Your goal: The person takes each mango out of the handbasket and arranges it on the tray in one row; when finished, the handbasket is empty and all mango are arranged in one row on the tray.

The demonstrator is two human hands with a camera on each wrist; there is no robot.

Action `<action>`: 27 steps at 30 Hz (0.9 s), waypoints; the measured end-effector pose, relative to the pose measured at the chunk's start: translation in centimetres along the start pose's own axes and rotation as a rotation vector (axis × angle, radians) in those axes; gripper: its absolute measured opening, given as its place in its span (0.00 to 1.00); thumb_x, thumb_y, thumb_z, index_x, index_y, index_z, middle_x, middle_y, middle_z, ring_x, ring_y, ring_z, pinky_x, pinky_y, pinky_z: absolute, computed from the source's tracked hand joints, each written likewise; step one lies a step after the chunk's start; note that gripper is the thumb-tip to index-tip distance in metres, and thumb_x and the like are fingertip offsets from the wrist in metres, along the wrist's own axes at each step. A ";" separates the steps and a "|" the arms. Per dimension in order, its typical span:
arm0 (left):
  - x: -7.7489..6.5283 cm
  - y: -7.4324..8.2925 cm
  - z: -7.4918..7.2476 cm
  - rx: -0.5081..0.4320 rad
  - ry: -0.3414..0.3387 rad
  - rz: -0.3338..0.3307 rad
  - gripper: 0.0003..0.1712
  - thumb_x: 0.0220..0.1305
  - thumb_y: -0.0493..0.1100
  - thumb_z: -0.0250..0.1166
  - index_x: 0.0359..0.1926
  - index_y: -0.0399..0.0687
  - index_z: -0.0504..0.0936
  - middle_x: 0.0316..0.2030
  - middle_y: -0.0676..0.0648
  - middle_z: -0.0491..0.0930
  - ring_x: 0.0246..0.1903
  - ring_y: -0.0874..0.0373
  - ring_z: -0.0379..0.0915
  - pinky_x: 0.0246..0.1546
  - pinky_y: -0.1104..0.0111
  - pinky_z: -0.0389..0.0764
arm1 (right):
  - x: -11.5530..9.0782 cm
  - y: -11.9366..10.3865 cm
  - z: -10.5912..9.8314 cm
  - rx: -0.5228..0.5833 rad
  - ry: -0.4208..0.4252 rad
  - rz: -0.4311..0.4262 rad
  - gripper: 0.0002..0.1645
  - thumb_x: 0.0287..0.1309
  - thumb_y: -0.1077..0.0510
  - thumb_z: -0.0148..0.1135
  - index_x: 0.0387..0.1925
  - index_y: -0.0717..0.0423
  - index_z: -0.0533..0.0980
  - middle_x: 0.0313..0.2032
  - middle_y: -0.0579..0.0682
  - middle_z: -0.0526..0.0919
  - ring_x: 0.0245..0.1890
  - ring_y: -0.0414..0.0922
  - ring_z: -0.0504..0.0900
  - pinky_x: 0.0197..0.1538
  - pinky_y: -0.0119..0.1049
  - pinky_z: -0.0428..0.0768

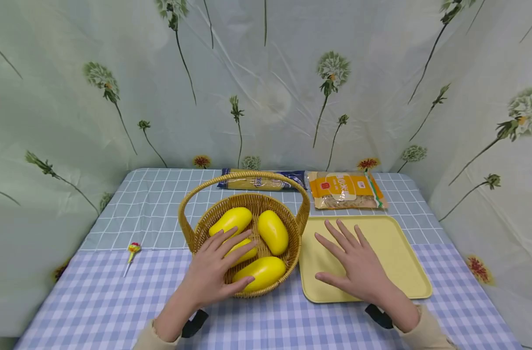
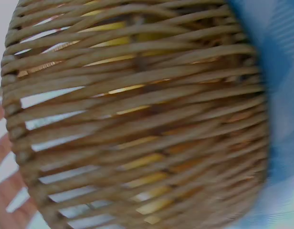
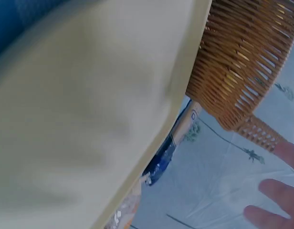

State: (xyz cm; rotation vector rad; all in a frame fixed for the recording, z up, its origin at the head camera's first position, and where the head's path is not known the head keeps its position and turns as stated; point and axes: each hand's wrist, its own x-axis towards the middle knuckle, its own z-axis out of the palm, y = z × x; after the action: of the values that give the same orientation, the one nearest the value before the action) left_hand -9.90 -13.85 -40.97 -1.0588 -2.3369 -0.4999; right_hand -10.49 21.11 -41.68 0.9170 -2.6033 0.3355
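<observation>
A wicker basket [image 1: 295,257] with a tall arched handle stands mid-table and holds several yellow mangoes [image 1: 273,232]. My left hand [image 1: 215,265] hovers with spread fingers over the basket's near left side, hiding part of the mangoes; it grips nothing. To the right lies a pale yellow tray [image 1: 399,253], with my right hand [image 1: 355,265] spread above it, holding nothing. In the left wrist view the woven basket wall [image 2: 152,109] fills most of the picture. The right wrist view shows the tray [image 3: 89,119] close up, beside the basket [image 3: 247,52].
Behind the basket lies a blue-ended pack of spaghetti [image 1: 261,183]. An orange food bag [image 1: 346,190] sits behind the tray. At left, a lollipop [image 1: 133,249] rests on the checked tablecloth [image 1: 104,301]. A flower-print curtain [image 1: 266,73] surrounds the table.
</observation>
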 end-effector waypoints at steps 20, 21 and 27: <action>-2.8 -2.1 1.5 -0.674 1.029 -0.557 0.26 0.53 0.20 0.53 0.55 0.21 0.60 0.51 0.38 0.65 0.49 0.49 0.62 0.47 0.67 0.64 | 5.9 -4.0 1.8 0.462 0.309 -0.284 0.15 0.59 0.53 0.64 0.47 0.53 0.80 0.43 0.45 0.83 0.43 0.42 0.80 0.46 0.35 0.77; -2.9 -2.3 1.6 -0.699 0.965 -0.602 0.28 0.54 0.20 0.53 0.58 0.22 0.59 0.53 0.40 0.64 0.51 0.49 0.61 0.49 0.67 0.63 | 6.2 -4.1 1.9 0.470 0.287 -0.278 0.14 0.60 0.52 0.64 0.46 0.53 0.80 0.42 0.45 0.83 0.43 0.41 0.80 0.47 0.34 0.77; -3.3 -3.4 2.6 -0.815 0.664 -0.783 0.34 0.58 0.23 0.58 0.66 0.31 0.59 0.61 0.46 0.64 0.60 0.47 0.59 0.57 0.73 0.65 | 7.7 -5.0 1.8 0.507 0.035 -0.223 0.14 0.60 0.50 0.63 0.46 0.49 0.80 0.44 0.42 0.82 0.45 0.39 0.78 0.49 0.35 0.77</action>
State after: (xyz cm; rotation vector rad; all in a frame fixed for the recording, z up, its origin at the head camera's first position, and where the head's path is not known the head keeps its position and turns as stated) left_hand -11.44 -16.55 -45.42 -0.1022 -1.8331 -1.8686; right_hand -13.31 12.42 -39.64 1.3334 -2.3880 0.9650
